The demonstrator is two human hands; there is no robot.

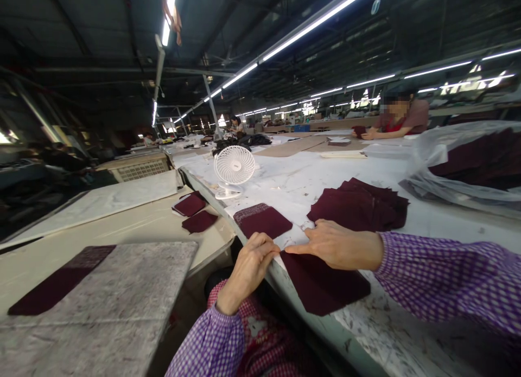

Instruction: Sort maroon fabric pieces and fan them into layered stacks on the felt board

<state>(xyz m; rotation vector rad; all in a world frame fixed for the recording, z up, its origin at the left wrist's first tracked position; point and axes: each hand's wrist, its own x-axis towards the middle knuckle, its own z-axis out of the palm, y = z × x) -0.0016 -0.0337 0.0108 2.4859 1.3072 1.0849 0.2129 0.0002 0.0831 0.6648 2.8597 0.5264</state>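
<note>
My left hand is curled, its fingertips pinching the near corner of a dark maroon fabric piece at the edge of the white work table. Beside it, my right hand lies on the same piece with fingers stretched flat and the forefinger pointing at my left hand. Another maroon piece lies just beyond my hands. A fanned stack of maroon pieces sits behind my right hand.
A small white desk fan stands on the table edge. Left of it is a lower table with two maroon pieces, a grey felt board and a long maroon strip. A plastic bag of maroon fabric lies right. A person works at the far end.
</note>
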